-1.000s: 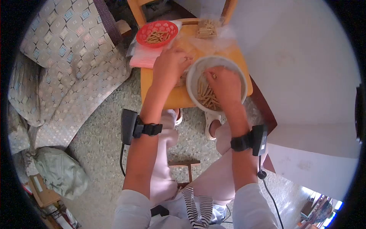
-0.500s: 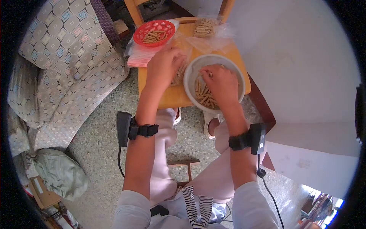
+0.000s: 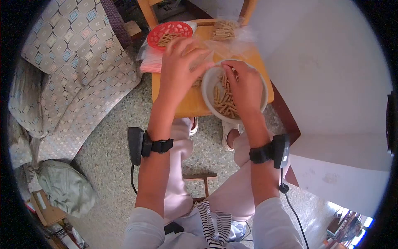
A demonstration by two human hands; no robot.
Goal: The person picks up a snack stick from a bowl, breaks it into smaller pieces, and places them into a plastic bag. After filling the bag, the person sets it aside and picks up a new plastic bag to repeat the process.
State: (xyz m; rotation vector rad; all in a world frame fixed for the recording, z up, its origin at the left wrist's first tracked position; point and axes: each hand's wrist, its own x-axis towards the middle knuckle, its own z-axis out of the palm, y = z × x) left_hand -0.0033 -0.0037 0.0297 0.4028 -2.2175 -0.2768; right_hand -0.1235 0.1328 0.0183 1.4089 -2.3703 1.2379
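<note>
My left hand (image 3: 179, 68) is raised over the chair seat with its fingers spread, its thumb pointing toward the rim of the white bowl (image 3: 206, 97). Partly hidden beneath it lies a clear bag of short brown sticks (image 3: 197, 81). My right hand (image 3: 245, 85) is over the bowl, thumb and index finger pinched near the far rim. What the pinch holds, if anything, I cannot make out. Loose brown stick-shaped pieces (image 3: 224, 102) lie in the bowl below. Behind my left fingers a red plastic basket (image 3: 179, 28) contains several similar sticks.
The wooden chair (image 3: 190, 108) carries everything. At its back right sits a filled clear bag (image 3: 224, 31), beside loose plastic film (image 3: 244, 35). Red-striped packaging (image 3: 150, 66) lies at the left edge. A patterned cloth (image 3: 83, 79) hangs left; a white wall (image 3: 327, 74) stands right.
My left hand's fingers have spread apart and its thumb has moved right, toward the bowl's rim. The right hand's pinch has shifted slightly up and right, toward the far rim.
</note>
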